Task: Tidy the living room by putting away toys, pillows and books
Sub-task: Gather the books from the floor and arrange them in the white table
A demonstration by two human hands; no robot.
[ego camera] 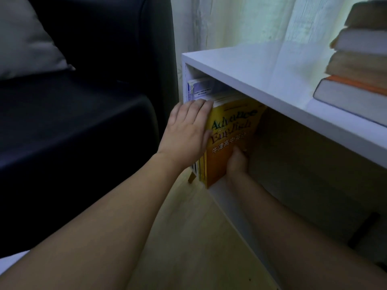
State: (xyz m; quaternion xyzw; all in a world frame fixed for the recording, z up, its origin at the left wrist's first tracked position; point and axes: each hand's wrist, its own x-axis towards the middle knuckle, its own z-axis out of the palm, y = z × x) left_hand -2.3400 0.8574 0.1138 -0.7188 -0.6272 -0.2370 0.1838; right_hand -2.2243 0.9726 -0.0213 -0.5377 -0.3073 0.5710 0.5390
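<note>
The white shelf [240,78] opens toward the person, its left end holding upright books. The yellow book [228,141] stands on end, long axis vertical, leaning left against them. The left hand [188,128] lies flat, fingers straight, on their spines. The right hand [236,162], nearer, holds the yellow book's lower edge; its grip is mostly hidden.

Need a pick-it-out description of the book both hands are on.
Find the white shelf unit beside the dark sofa, then look in its open compartment, left end. The book stands upright, outermost in a row, between the left hand and right hand; only its yellow-orange front cover faces out.
</note>
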